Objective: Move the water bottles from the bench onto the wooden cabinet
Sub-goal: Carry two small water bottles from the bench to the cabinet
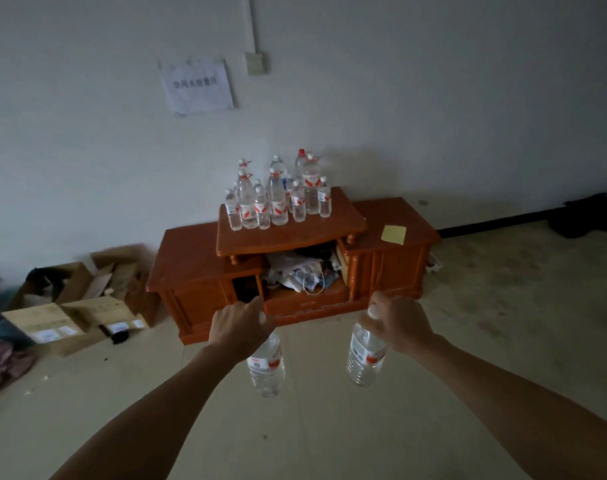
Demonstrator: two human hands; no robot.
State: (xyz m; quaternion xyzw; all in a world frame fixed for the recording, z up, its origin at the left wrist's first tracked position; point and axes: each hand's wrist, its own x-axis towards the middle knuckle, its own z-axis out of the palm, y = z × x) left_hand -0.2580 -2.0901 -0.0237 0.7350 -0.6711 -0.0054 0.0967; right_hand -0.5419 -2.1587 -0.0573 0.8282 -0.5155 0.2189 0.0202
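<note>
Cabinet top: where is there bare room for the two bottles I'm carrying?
Free: the front of the raised middle shelf, ahead of the standing bottles; the lower left top; the lower right top around the yellow note. Crowded: the back of the raised shelf, and the open compartment below, stuffed with clutter.

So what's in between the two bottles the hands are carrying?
Just bare floor, seen in the head view. Nothing else sits between the left bottle, held by the left hand, and the right bottle, held by the right hand.
</note>
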